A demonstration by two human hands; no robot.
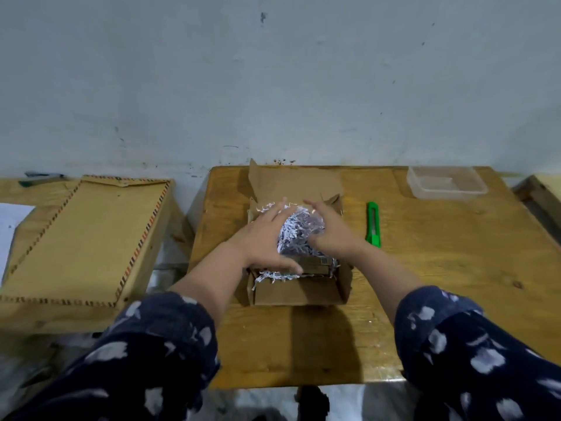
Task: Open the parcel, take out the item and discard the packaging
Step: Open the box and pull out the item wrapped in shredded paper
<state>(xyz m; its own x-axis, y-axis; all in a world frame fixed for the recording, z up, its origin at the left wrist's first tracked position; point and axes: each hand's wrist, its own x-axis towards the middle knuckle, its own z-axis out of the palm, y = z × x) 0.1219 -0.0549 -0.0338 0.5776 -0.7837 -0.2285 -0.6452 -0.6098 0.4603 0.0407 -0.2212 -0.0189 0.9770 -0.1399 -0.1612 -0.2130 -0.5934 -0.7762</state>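
Box mid-table, shredded paper inside; cutter right; container far right; envelope left.

Dim, flat light; soft shadow on table before box; wide-angle bending at edges; slight blur.

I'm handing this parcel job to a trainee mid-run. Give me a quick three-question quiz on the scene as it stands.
1. True or false: the cardboard box has its flaps open.
2. Which item lies on the table right of the box? A) scissors B) green utility knife C) tape roll
3. What are the left hand and right hand gathered around?

Key:
1. True; the far flap stands up.
2. B, the green utility knife, beside the box and apart from it.
3. A heap of shredded paper filling the box; the item itself is not visible.
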